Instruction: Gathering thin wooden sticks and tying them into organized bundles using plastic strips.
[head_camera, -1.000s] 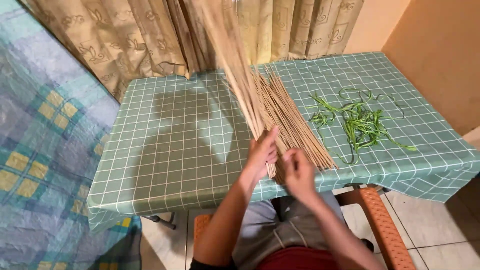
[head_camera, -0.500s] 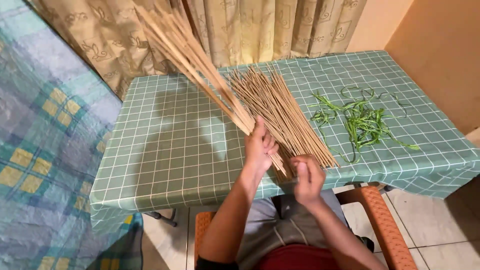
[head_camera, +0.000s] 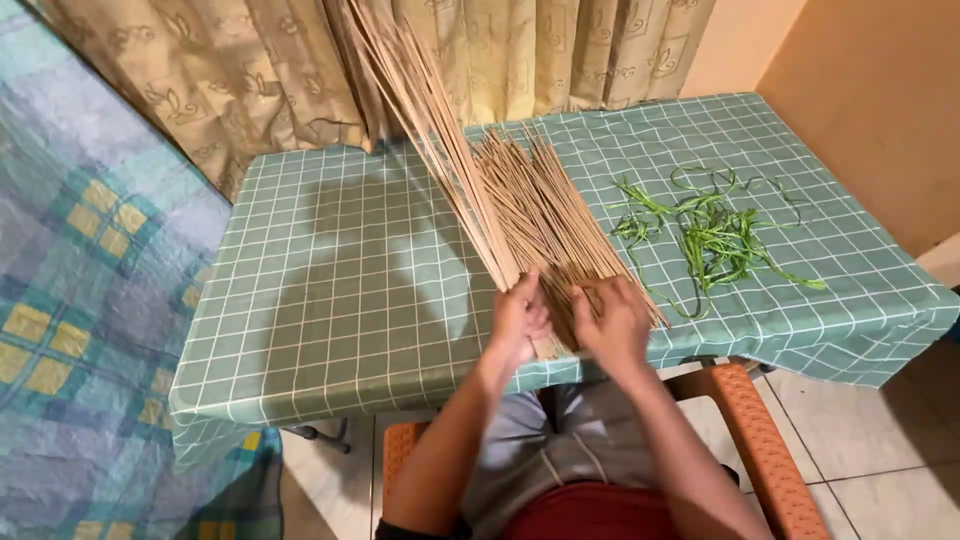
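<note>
Sticks, thin and straw-coloured, are what both hands work on in the head view. One sheaf, the raised sticks, slants up from the near edge of the bench toward the curtain behind its far edge; a second sheaf, the flat sticks, lies fanned on the checked green cloth near the middle of the bench. They look light, dry and stiff, each likely to snap if bent alone, and loose enough to slide past one another. I judge the safest hold is around the gathered butt ends at the near edge, where the sticks converge.

The left hand is closed around the lower end of the raised sticks, forearm reaching up from the lap, wrist roughly straight. The right hand lies just beside it, fingers curled down onto the near ends of the flat sticks; whether it grips or only presses them I cannot tell. Green leaf strips lie scattered toward the right edge, apart from both hands. An orange chair shows below.
</note>
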